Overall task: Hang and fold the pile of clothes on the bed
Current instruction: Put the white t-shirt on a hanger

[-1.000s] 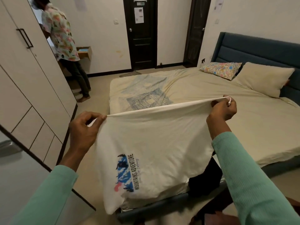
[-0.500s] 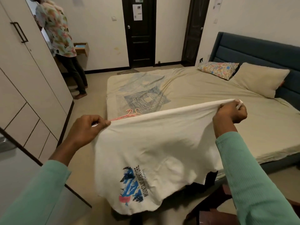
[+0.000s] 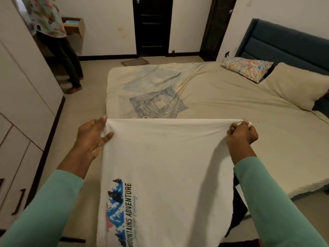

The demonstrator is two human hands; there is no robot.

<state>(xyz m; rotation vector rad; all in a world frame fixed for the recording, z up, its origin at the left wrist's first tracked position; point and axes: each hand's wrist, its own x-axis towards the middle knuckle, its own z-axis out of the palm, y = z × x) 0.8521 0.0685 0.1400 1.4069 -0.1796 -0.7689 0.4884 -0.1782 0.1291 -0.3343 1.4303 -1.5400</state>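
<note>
— Where is the white T-shirt (image 3: 169,166)?
— Stretched taut above the near edge of the bed (image 3: 231,97), with the printed part hanging down in front of it.
— And the hands?
— The left grip (image 3: 92,138) pinches one top corner, thumb on the front. The right grip (image 3: 242,133) is curled round the other. Pink hangers (image 3: 140,118) peek up on the bed just behind it.
</note>
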